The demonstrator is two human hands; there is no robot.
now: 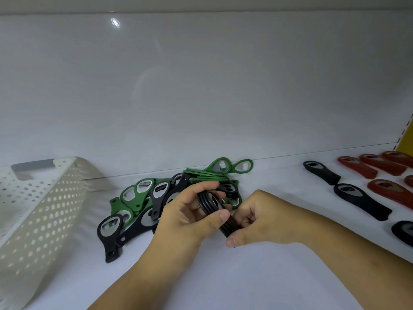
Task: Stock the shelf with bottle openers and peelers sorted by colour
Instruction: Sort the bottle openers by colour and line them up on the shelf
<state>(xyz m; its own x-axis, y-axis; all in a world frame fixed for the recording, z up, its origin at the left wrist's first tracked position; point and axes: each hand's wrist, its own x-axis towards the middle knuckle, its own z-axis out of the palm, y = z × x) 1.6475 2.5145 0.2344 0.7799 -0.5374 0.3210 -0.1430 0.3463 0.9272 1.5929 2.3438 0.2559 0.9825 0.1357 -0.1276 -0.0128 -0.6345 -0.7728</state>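
Over the white shelf (223, 276), the left hand (185, 213) and right hand (259, 218) curl their fingers round a stack of flat black plastic bottle openers (226, 227), held edge-on. Behind lies a mixed heap of green and black openers (138, 195). Sorted black openers (321, 172) and red openers (380, 166) lie farther right.

Basket (67, 167) left, opener pile (138, 193) centre, opener rows (359, 200) right

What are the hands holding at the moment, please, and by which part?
A stack of black plastic bottle openers: the left hand grips its upper, head end, and the right hand pinches the lower handle end.
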